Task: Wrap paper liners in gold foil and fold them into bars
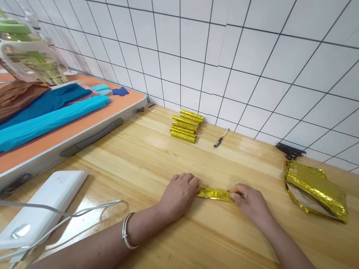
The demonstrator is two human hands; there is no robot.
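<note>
A narrow folded strip of shiny gold foil paper [214,194] lies flat on the wooden table between my hands. My left hand [180,193], with a bangle at the wrist, is closed over the strip's left end and rests on the table. At the other end, my right hand [251,202] pinches the strip between thumb and fingers. Farther back sits a row of similar folded gold strips [186,126], several of them close together. Over on the right lies a stack of gold foil sheets [317,189], some showing a dull brownish underside.
A pen [221,138] lies near the tiled wall [250,49]. Behind the sheets is a black clip [290,151]. A white power bank [44,208] with cables stands front left. Blue and brown cloths [35,123] and a clear basket [29,59] occupy the orange surface at left.
</note>
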